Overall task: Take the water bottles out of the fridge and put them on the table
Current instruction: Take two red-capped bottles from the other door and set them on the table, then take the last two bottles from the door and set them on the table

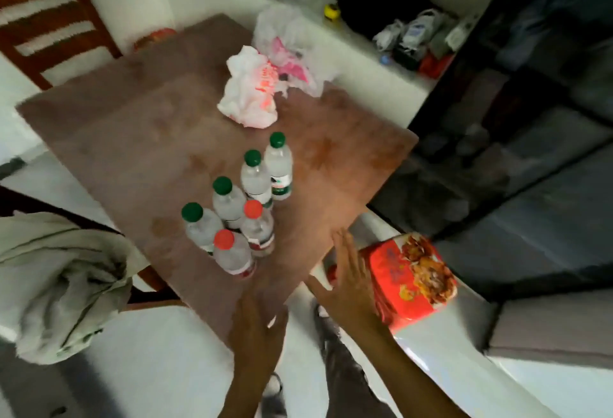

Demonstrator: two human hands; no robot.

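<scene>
Several clear water bottles stand upright in a cluster on the brown table (pixel 132 139), near its front corner. Some have green caps, such as the farthest one (pixel 278 165), and two have red caps, the nearest (pixel 234 255) at the front. My left hand (pixel 257 331) hovers over the table's near corner, fingers spread, holding nothing. My right hand (pixel 348 281) is just off the table's right edge, fingers apart and empty, beside a red package. No fridge can be made out in this view.
Crumpled white and pink plastic bags (pixel 262 85) lie at the table's far side. A red food package (pixel 411 281) sits on a white surface at right. A wooden chair (pixel 49 19) stands far left, and grey cloth (pixel 63 281) drapes another chair. Dark glass shelving (pixel 517 119) is at right.
</scene>
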